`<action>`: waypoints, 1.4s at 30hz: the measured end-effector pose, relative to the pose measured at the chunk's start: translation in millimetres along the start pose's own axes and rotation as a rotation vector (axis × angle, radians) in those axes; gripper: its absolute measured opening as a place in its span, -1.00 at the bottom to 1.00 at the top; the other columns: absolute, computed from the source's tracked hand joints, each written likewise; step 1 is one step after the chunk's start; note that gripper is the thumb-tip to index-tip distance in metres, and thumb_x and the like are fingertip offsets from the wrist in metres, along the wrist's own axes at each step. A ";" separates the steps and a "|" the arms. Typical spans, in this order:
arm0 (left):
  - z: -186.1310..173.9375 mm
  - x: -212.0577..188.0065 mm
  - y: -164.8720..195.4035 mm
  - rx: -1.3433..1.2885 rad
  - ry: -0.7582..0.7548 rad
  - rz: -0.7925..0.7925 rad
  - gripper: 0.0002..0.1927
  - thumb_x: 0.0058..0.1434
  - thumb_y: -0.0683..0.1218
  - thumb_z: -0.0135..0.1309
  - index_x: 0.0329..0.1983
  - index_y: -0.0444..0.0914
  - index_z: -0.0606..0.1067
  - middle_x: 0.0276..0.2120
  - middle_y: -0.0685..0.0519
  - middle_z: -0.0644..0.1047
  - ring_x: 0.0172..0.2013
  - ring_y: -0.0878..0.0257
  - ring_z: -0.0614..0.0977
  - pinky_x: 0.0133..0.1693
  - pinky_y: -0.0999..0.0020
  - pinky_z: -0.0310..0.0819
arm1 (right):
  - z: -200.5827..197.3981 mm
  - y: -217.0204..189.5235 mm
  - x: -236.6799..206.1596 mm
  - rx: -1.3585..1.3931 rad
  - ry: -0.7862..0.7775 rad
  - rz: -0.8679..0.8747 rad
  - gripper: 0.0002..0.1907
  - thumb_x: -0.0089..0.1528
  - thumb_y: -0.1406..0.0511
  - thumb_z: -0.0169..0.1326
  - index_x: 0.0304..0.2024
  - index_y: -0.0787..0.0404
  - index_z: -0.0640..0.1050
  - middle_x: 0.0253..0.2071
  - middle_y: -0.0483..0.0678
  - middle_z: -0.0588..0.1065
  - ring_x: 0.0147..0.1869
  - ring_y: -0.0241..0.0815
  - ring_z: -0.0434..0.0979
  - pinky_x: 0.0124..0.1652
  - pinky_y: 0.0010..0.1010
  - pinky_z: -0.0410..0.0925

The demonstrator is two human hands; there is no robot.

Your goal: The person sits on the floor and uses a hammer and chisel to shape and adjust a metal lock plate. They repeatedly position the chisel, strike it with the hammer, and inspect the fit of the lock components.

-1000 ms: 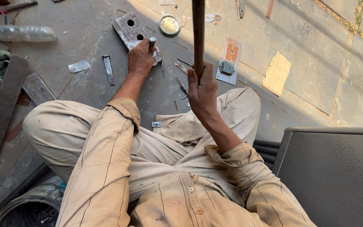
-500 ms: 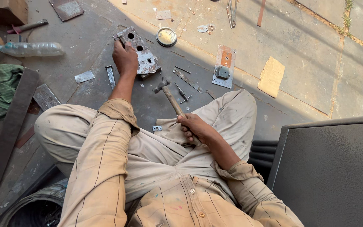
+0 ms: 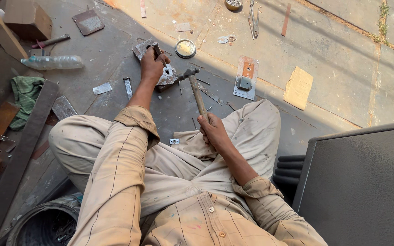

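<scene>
Now the right hand (image 3: 211, 130) is closed around the lower end of a hammer (image 3: 196, 93) with a wooden handle. The handle goes away from the body, and the dark metal head is low, just beside the metal plate (image 3: 166, 77) and very near the other hand; I cannot tell if the head touches anything. The left hand (image 3: 152, 64) is closed too: it grips a short dark punch (image 3: 157, 49), held upright or a little tilted, with the lower tip on the plate. This plate is grey, with holes in it, and it lies flat on the concrete floor (image 3: 343, 59) in front of the crossed legs, in the shaded part.

I judge that the step in hand is striking: the punch is placed on the plate and the hammer is the tool for hitting its top. A next blow would ask that the hammer head meets the top of the punch squarely and not the fingers around it, and that the left hand keeps the punch steady, so the tip does not slide.

Around them on the floor, a round tin lid (image 3: 185, 48) lies just beyond the plate. A hinge plate (image 3: 245, 79) with an orange part lies to the right, and a piece of cardboard (image 3: 298, 87) further right in the sun. To the left are a small metal strip (image 3: 127, 87), a clear plastic bottle (image 3: 53, 62) and a green cloth (image 3: 26, 93).
</scene>
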State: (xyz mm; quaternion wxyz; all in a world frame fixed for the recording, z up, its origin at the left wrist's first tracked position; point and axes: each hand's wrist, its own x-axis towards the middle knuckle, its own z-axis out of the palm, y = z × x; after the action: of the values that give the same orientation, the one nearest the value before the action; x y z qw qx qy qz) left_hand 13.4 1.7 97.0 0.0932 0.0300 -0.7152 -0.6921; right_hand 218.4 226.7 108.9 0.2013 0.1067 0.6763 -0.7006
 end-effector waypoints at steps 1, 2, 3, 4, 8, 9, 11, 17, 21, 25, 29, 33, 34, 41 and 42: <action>3.9 -4.7 -7.1 0.038 0.003 0.022 -0.90 0.29 -0.29 0.06 -0.14 -0.32 0.46 -0.38 0.01 0.64 -0.34 0.30 0.71 -0.25 0.39 0.61 | -2.0 -2.5 -5.8 -0.012 0.024 -0.007 -0.69 0.36 0.07 0.02 -0.19 0.17 0.37 -0.59 -0.21 0.27 -0.72 -0.43 0.19 -0.72 -0.53 0.14; 6.6 -8.7 -15.1 0.074 0.007 0.044 -0.91 0.30 -0.28 0.06 -0.14 -0.31 0.46 -0.37 0.02 0.64 -0.33 0.30 0.70 -0.25 0.39 0.59 | -4.0 -5.0 -11.7 -0.024 0.048 -0.012 -0.70 0.34 0.07 0.02 -0.15 0.15 0.40 -0.60 -0.22 0.26 -0.72 -0.44 0.19 -0.73 -0.53 0.15; 8.6 -10.9 -22.9 0.111 0.013 0.067 -0.91 0.31 -0.27 0.07 -0.13 -0.30 0.47 -0.37 0.03 0.63 -0.32 0.31 0.69 -0.24 0.40 0.58 | -5.0 -8.6 -14.9 -0.039 0.070 -0.018 -0.70 0.32 0.07 0.03 -0.10 0.13 0.42 -0.61 -0.23 0.26 -0.72 -0.45 0.18 -0.73 -0.53 0.15; 9.4 -13.5 -31.2 0.116 0.034 0.100 -0.91 0.31 -0.27 0.09 -0.14 -0.30 0.47 -0.36 0.03 0.64 -0.30 0.30 0.69 -0.23 0.39 0.58 | -5.6 -12.5 -17.3 -0.033 0.066 -0.054 -0.66 0.34 0.06 0.03 -0.11 0.19 0.40 -0.60 -0.23 0.25 -0.72 -0.45 0.18 -0.72 -0.53 0.14; 10.3 -19.3 -58.5 0.100 0.079 0.131 -0.92 0.33 -0.27 0.11 -0.15 -0.30 0.46 -0.32 0.05 0.65 -0.26 0.31 0.72 -0.19 0.37 0.62 | -8.1 -32.9 -25.5 -0.091 0.082 -0.168 -0.55 0.37 0.02 0.03 -0.06 0.31 0.42 -0.60 -0.23 0.25 -0.71 -0.45 0.19 -0.71 -0.54 0.14; 10.5 -18.1 -62.4 0.084 0.082 0.124 -0.92 0.33 -0.26 0.10 -0.15 -0.30 0.45 -0.30 0.05 0.65 -0.25 0.32 0.73 -0.19 0.37 0.63 | -8.8 -40.5 -25.8 -0.127 0.094 -0.199 -0.53 0.36 0.01 0.02 -0.03 0.30 0.44 -0.61 -0.24 0.26 -0.71 -0.46 0.21 -0.72 -0.54 0.15; 11.3 -16.3 -68.2 0.081 0.080 0.096 -0.92 0.34 -0.25 0.11 -0.15 -0.30 0.45 -0.30 0.05 0.65 -0.24 0.32 0.73 -0.19 0.36 0.64 | -8.4 -55.9 -27.4 -0.139 0.111 -0.253 -0.54 0.37 0.01 0.03 -0.03 0.29 0.45 -0.60 -0.24 0.28 -0.69 -0.47 0.22 -0.69 -0.56 0.16; 12.6 -10.0 -79.8 0.128 0.076 0.169 -0.94 0.39 -0.24 0.10 -0.18 -0.30 0.45 -0.34 0.01 0.64 -0.26 0.26 0.74 -0.21 0.31 0.63 | -7.9 -96.6 -20.0 -0.220 0.184 -0.582 -0.60 0.44 0.08 0.04 0.06 0.29 0.42 -0.52 -0.27 0.32 -0.58 -0.50 0.23 -0.56 -0.61 0.13; 12.6 -11.5 -87.8 0.301 0.110 0.339 -0.91 0.33 -0.25 0.15 -0.19 -0.31 0.46 -0.34 -0.05 0.63 -0.28 0.10 0.72 -0.23 0.19 0.58 | 1.7 -88.6 4.0 -0.160 0.271 -0.834 -0.66 0.48 0.13 0.00 0.08 0.26 0.33 -0.45 -0.18 0.31 -0.50 -0.42 0.28 -0.51 -0.53 0.21; 13.9 -12.4 -90.6 0.337 0.121 0.392 -0.91 0.30 -0.28 0.12 -0.20 -0.30 0.44 -0.32 -0.06 0.63 -0.27 0.05 0.72 -0.24 0.15 0.57 | 10.9 -76.0 45.2 -0.709 0.290 -0.590 -0.70 0.48 0.16 0.01 -0.03 0.29 0.36 -0.52 -0.07 0.36 -0.49 -0.27 0.37 -0.45 -0.34 0.25; 13.8 -10.4 -90.3 0.287 0.120 0.289 -0.94 0.35 -0.23 0.13 -0.21 -0.29 0.47 -0.41 -0.02 0.63 -0.33 0.15 0.71 -0.27 0.19 0.58 | 5.4 -83.7 54.0 -0.873 0.241 -0.264 -0.68 0.40 0.10 0.03 -0.01 0.21 0.43 -0.54 -0.10 0.42 -0.48 -0.27 0.41 -0.40 -0.35 0.26; 13.0 -9.8 -91.3 0.225 0.127 0.227 -0.95 0.39 -0.21 0.13 -0.21 -0.28 0.49 -0.40 0.00 0.64 -0.36 0.22 0.69 -0.27 0.24 0.58 | -2.4 -100.9 28.2 -0.581 0.279 -0.338 -0.71 0.45 0.12 0.02 0.00 0.22 0.47 -0.50 -0.17 0.37 -0.45 -0.37 0.34 -0.44 -0.44 0.27; 13.1 -9.7 -91.5 0.229 0.122 0.233 -0.94 0.38 -0.21 0.13 -0.21 -0.28 0.49 -0.40 0.01 0.65 -0.35 0.22 0.71 -0.26 0.24 0.59 | -3.4 -105.3 23.9 -0.548 0.294 -0.405 -0.71 0.46 0.14 0.03 0.05 0.22 0.47 -0.49 -0.17 0.35 -0.43 -0.37 0.30 -0.43 -0.44 0.23; 14.7 -12.7 -83.2 0.373 0.109 0.327 -0.94 0.34 -0.24 0.13 -0.21 -0.29 0.47 -0.35 -0.01 0.63 -0.30 0.14 0.72 -0.26 0.19 0.58 | 11.5 -90.2 37.9 -0.542 0.388 -0.717 -0.48 0.48 0.19 -0.02 0.43 0.15 0.20 -0.49 -0.14 0.35 -0.45 -0.38 0.38 -0.41 -0.45 0.25; 14.7 -12.8 -81.4 0.377 0.102 0.330 -0.93 0.35 -0.24 0.13 -0.22 -0.29 0.47 -0.35 -0.02 0.63 -0.30 0.12 0.72 -0.26 0.18 0.57 | 11.9 -84.7 45.0 -0.602 0.405 -0.659 -0.47 0.48 0.18 -0.02 0.44 0.13 0.19 -0.50 -0.14 0.38 -0.47 -0.39 0.43 -0.42 -0.45 0.30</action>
State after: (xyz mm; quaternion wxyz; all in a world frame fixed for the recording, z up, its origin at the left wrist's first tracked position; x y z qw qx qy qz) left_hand 16.3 15.1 14.4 0.2339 -0.0354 -0.8210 -0.5196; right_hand 143.4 209.0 167.3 -0.1448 -0.0417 0.8722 -0.4653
